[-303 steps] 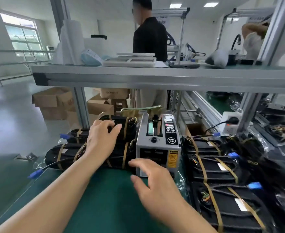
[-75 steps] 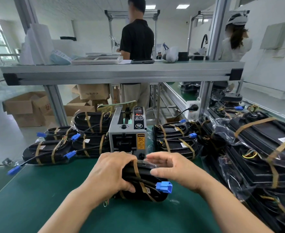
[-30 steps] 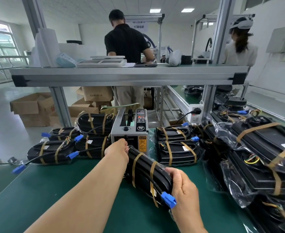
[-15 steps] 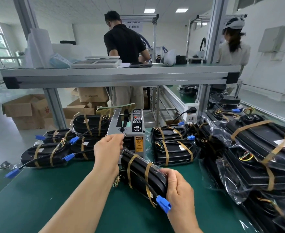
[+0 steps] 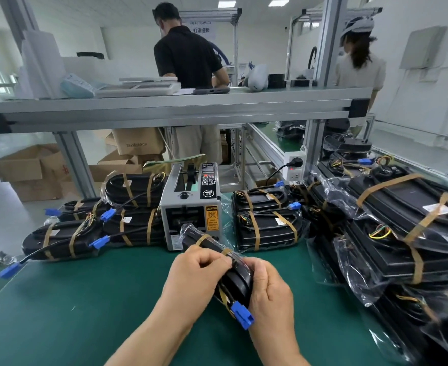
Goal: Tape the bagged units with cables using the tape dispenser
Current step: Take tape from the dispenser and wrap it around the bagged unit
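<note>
— Holding what, and how?
— Both hands clamp the black plastic-bagged unit (image 5: 237,282), banded in tan tape (image 5: 201,238), over the green bench mat (image 5: 72,313): left hand (image 5: 194,276) pinching its upper edge, right hand (image 5: 269,289) wrapped round the near end.
— Its long axis?
— Running away from the person, far end just before the grey box-shaped tape dispenser (image 5: 191,210); the left hand looks nearer it.
</note>
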`<state>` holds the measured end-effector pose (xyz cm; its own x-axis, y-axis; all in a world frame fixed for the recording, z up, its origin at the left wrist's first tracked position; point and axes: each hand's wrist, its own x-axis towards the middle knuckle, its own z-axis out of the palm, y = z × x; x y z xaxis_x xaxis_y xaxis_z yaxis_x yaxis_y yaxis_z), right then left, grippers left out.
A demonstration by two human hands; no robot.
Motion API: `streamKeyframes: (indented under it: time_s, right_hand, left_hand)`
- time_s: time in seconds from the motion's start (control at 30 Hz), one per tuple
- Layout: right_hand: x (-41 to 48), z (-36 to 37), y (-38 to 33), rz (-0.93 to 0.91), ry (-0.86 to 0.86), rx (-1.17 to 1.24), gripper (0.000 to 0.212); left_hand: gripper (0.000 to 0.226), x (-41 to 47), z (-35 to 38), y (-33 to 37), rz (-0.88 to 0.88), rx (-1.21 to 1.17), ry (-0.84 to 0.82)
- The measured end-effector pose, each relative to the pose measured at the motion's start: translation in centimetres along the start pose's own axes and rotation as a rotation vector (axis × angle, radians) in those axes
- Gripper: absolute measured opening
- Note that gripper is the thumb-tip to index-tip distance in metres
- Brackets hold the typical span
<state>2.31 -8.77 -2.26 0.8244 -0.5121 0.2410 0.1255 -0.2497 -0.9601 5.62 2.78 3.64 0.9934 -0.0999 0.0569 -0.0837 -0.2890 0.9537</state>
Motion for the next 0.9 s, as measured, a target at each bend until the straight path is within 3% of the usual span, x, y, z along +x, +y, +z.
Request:
streamKeyframes:
  time_s: [0.9]
  right_hand:
    - [-0.7, 0.2, -0.4, -0.013, 0.003, 0.041, 0.038]
  left_hand:
    - [0.016, -0.7, 1.2, -0.5, 0.028, 0.257, 0.179]
